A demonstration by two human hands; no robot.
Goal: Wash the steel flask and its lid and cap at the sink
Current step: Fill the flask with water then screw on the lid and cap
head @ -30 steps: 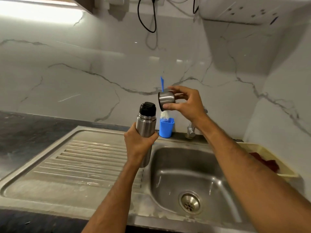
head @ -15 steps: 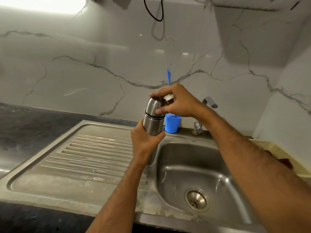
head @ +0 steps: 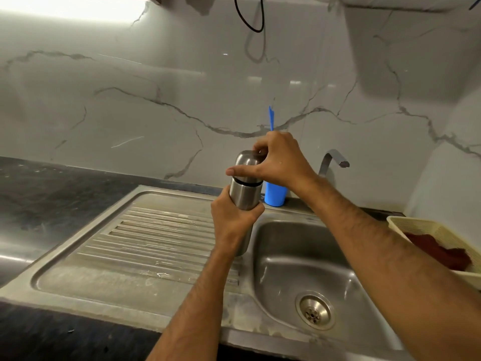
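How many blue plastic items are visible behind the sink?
2: a blue cup on the sink's back ledge behind the flask, and a blue handle sticking up above the right hand.

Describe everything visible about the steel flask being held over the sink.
The steel flask is a brushed-metal cylinder, held upright above the edge between the draining board and the sink basin. A rounded steel cap sits on top, with a thin dark ring showing at the seam. The left hand grips the body from below, hiding its middle; the base shows beneath the wrist. The right hand holds the cap, thumb across its front. Nothing else touches it.
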